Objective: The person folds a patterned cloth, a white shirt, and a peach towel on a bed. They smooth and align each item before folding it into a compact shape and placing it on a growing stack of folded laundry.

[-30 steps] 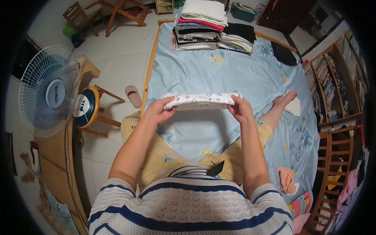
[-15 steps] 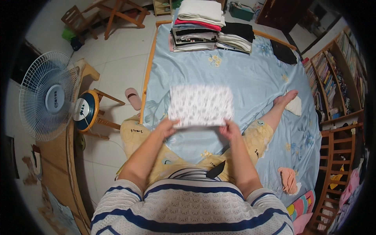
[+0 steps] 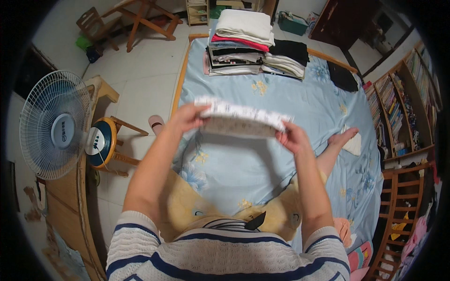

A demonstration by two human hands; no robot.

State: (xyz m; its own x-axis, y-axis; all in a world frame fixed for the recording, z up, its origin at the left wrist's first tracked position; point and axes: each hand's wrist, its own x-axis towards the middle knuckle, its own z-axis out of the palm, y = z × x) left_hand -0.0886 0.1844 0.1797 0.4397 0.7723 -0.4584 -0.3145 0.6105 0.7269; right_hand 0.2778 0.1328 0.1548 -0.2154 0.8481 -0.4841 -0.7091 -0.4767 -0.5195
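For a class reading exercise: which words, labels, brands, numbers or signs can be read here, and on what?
Fan hub: dark lettering, not copied out here.
Book spines: too small to read.
Held white cloth: dark print, blurred; no word readable.
I make out no other text.

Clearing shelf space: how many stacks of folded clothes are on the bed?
2: a tall stack at the far end, a shorter stack on its right; more may hide behind.

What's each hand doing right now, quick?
Left hand: closed on the left end of the white patterned cloth.
Right hand: closed on its right end.
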